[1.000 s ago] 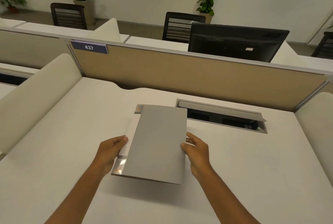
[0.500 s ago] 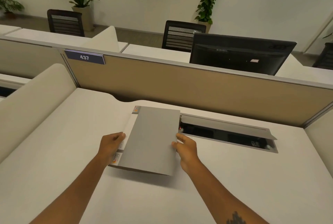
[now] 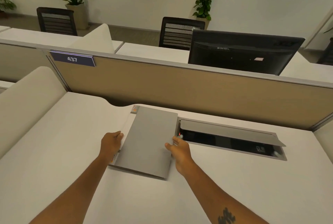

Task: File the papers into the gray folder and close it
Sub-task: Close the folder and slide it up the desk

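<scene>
The gray folder (image 3: 151,140) is shut and sits near the middle of the white desk (image 3: 59,144), its front edge casting a thin shadow. White papers (image 3: 128,124) with orange print stick out along its left side. My left hand (image 3: 110,144) curls around that left edge, over the papers. My right hand (image 3: 180,149) grips the folder's right edge, thumb on the cover. Whether the folder rests fully on the desk or hangs slightly above it, I cannot tell.
Just right of the folder a cable tray (image 3: 232,140) is sunk into the desk, its gray flap raised. A tan partition (image 3: 180,88) closes the far side, with a black monitor (image 3: 243,52) behind it. A padded divider (image 3: 27,101) bounds the left.
Both hands have carried the folder away from me toward the partition, so its right edge now lies beside the cable tray. My view has tilted upward.
</scene>
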`<state>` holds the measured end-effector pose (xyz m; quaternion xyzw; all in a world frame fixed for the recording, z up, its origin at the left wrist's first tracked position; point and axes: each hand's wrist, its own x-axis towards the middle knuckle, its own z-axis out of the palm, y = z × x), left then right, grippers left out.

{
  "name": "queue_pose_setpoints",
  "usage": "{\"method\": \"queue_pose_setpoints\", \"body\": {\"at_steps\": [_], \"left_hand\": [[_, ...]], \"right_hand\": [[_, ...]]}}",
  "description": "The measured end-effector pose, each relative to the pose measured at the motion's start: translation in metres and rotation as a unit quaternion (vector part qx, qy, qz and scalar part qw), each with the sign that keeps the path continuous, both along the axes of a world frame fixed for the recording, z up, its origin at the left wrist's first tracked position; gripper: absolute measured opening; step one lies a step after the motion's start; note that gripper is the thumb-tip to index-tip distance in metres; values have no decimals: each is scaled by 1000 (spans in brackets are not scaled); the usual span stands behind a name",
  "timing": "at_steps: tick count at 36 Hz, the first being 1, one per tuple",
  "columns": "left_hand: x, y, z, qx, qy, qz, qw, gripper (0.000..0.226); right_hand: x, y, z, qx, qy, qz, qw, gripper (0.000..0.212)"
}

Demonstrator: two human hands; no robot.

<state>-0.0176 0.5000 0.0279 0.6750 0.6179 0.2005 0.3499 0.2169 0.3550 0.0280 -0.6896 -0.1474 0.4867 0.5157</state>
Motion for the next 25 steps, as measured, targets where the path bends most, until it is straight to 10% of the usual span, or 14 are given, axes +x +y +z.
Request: {"method": "queue_pose_setpoints", "body": {"at_steps": [25], "left_hand": [[27, 27, -6, -35, 31, 52, 998, 40]], "right_hand": [[7, 29, -3, -14, -101, 79, 992, 74]]}}
